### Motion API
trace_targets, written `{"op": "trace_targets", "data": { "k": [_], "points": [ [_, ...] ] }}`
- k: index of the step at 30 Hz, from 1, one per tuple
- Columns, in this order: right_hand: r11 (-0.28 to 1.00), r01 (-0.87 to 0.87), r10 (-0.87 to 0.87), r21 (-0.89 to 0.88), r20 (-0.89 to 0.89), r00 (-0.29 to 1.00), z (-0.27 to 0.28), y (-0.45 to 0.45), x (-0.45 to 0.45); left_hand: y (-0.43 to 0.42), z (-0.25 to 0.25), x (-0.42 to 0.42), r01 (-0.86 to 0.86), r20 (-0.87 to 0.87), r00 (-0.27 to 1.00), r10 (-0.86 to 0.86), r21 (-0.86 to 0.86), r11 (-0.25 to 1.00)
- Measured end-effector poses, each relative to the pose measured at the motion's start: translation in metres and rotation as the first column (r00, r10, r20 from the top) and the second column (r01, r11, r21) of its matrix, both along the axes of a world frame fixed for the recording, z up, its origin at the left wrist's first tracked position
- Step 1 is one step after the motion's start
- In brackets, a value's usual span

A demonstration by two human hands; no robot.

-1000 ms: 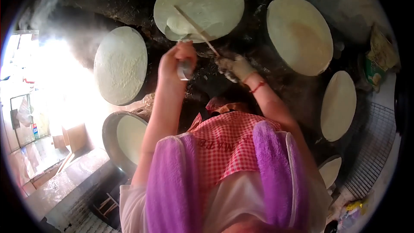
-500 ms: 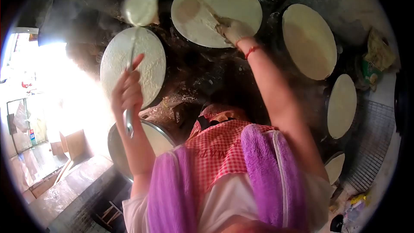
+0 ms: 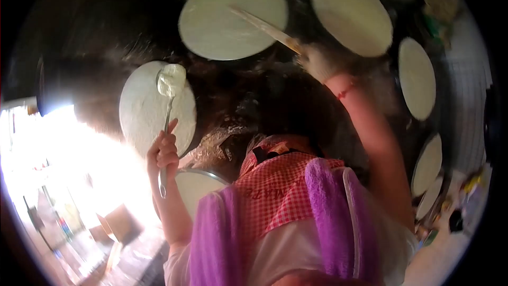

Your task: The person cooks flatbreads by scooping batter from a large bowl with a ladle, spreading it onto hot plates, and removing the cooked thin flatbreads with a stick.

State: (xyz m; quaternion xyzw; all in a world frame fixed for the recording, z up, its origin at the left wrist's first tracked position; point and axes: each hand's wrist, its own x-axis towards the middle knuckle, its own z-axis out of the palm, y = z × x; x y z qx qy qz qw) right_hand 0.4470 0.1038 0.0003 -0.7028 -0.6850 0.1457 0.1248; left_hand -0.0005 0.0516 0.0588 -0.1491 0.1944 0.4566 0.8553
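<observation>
My left hand [image 3: 165,151] is closed round the thin metal handle of a ladle [image 3: 172,80]. The ladle's bowl, coated with pale batter, hangs over the upper part of a round disc [image 3: 137,108] covered with a pale layer. My right hand [image 3: 317,63], blurred, grips a flat wooden spreading stick [image 3: 262,25]. Its far end reaches over another round, batter-coated disc [image 3: 222,29]; I cannot tell whether it touches. The hand itself is off that disc, past its lower right edge. Near my left forearm is a metal-rimmed container [image 3: 196,188] of pale liquid, partly hidden.
More pale round discs curve along the right: a large one [image 3: 352,16], then a narrower-looking one [image 3: 417,79] and others lower down. Dark, residue-spotted surface [image 3: 243,100] lies between them. Bright glare and a cardboard box [image 3: 119,222] are at left.
The view has shifted. My right hand has drawn back off the upper disc to its right, stick still gripped. The ladle has come down from beyond the left disc to over it.
</observation>
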Motion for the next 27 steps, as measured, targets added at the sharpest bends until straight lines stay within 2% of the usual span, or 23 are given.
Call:
{"op": "trace_targets", "data": {
  "k": [1,2,3,5,7,8,10,11,13,14,15,17,18,19,20,21,22,24,25,26,27],
  "points": [
    [0.998,-0.011,0.013,0.06,-0.036,0.999,0.003,-0.009,0.01,-0.003,-0.01,0.003,0.054,0.079,0.995,-0.057,0.048,0.997],
    [0.997,0.048,-0.048,-0.068,0.001,0.999,0.02,-0.016,0.008,-0.003,-0.024,0.007,0.134,0.172,0.973,-0.151,0.104,0.985],
    [1.0,0.005,-0.005,0.011,0.014,1.0,0.012,-0.026,0.017,-0.002,-0.034,0.012,0.171,0.167,0.967,-0.191,0.128,0.977],
    [0.993,0.119,-0.114,0.01,-0.202,0.973,0.023,-0.065,0.026,0.004,-0.051,0.029,0.309,0.168,0.928,-0.333,0.157,0.938],
    [0.958,0.287,-0.256,-0.016,-0.503,0.825,0.034,-0.13,0.041,0.009,-0.053,0.084,0.456,0.137,0.873,-0.468,0.111,0.883],
    [0.928,0.36,-0.342,-0.098,-0.608,0.717,0.041,-0.165,0.052,0.006,-0.051,0.109,0.524,0.12,0.839,-0.531,0.085,0.847],
    [0.825,0.314,-0.557,-0.47,-0.576,0.598,0.046,-0.231,0.079,-0.009,-0.042,0.161,0.647,0.087,0.755,-0.65,0.06,0.76],
    [0.806,0.378,-0.591,-0.454,-0.585,0.556,0.037,-0.266,0.09,-0.018,-0.033,0.186,0.698,0.073,0.71,-0.701,0.059,0.713],
    [0.759,0.633,-0.587,-0.151,-0.579,0.566,-0.009,-0.331,0.108,-0.032,-0.025,0.231,0.766,0.061,0.638,-0.768,0.049,0.641],
    [0.669,0.729,-0.536,-0.141,-0.772,0.343,-0.027,-0.369,0.121,-0.043,-0.021,0.257,0.797,0.069,0.599,-0.798,0.047,0.602],
    [0.573,0.804,-0.407,-0.159,-0.907,0.111,-0.038,-0.406,0.128,-0.055,-0.017,0.282,0.824,0.076,0.561,-0.824,0.044,0.565],
    [0.422,0.844,-0.507,-0.332,-0.858,-0.085,-0.013,-0.489,0.148,-0.078,-0.016,0.345,0.886,0.147,0.454,-0.879,0.029,0.463],
    [0.313,0.911,-0.69,-0.267,-0.723,0.025,-0.037,-0.524,0.164,-0.084,-0.018,0.373,0.899,0.129,0.43,-0.894,0.032,0.437],
    [0.245,0.931,-0.726,-0.272,-0.688,-0.01,-0.051,-0.555,0.17,-0.09,-0.025,0.402,0.931,0.124,0.348,-0.929,0.071,0.358],
    [0.142,0.962,-0.697,-0.232,-0.714,-0.07,-0.06,-0.584,0.171,-0.103,-0.025,0.429,0.954,0.115,0.268,-0.956,0.105,0.28],
    [0.037,0.98,-0.664,-0.193,-0.738,-0.12,-0.067,-0.61,0.173,-0.128,-0.008,0.456,0.958,0.073,0.26,-0.963,0.104,0.266],
    [0.025,0.981,-0.66,-0.195,-0.74,-0.13,-0.077,-0.635,0.179,-0.149,0.004,0.482,0.963,0.09,0.231,-0.969,0.121,0.24],
    [-0.179,0.974,-0.551,-0.143,-0.805,-0.219,-0.089,-0.671,0.185,-0.179,0.026,0.524,0.96,0.148,0.157,-0.976,0.21,0.186],
    [-0.196,0.95,-0.424,-0.242,-0.853,-0.305,-0.09,-0.683,0.188,-0.189,0.035,0.541,0.945,0.181,0.118,-0.976,0.281,0.166],
    [-0.209,0.946,-0.422,-0.249,-0.849,-0.316,-0.082,-0.694,0.189,-0.193,0.044,0.555,0.916,0.21,0.086,-0.974,0.369,0.161],
    [-0.244,0.906,-0.346,-0.345,-0.842,-0.414,-0.072,-0.704,0.19,-0.198,0.051,0.572,0.874,0.231,0.04,-0.972,0.463,0.147]
  ]
}}
